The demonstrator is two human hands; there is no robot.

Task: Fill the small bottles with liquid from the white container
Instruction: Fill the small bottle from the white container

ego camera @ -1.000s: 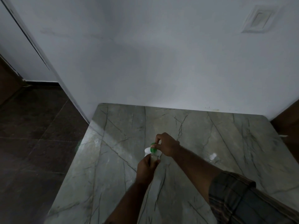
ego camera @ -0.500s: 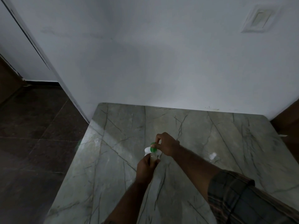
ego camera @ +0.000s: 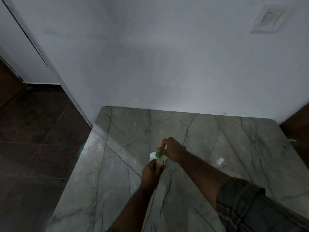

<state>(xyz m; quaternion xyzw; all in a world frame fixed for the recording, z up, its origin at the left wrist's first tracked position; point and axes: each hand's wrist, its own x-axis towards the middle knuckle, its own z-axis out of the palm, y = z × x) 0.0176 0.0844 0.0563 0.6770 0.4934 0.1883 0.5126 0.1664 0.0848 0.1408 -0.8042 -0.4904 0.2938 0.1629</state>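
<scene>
Over the middle of the marble table [ego camera: 192, 190], my right hand [ego camera: 173, 152] grips the white container [ego camera: 153, 155] with its green part [ego camera: 158, 152], tilted down to the left. Just below it my left hand [ego camera: 151, 174] holds a small clear bottle [ego camera: 159, 162], whose mouth sits under the container's spout. My fingers hide most of the bottle. Another small clear bottle [ego camera: 219, 161] lies on the table to the right. A faint clear bottle [ego camera: 99, 145] stands near the table's left edge.
The table butts against a white wall [ego camera: 167, 64] at the back. Dark tiled floor [ego camera: 33, 148] drops away along the table's left edge. A brown surface [ego camera: 297, 124] borders the table at the far right.
</scene>
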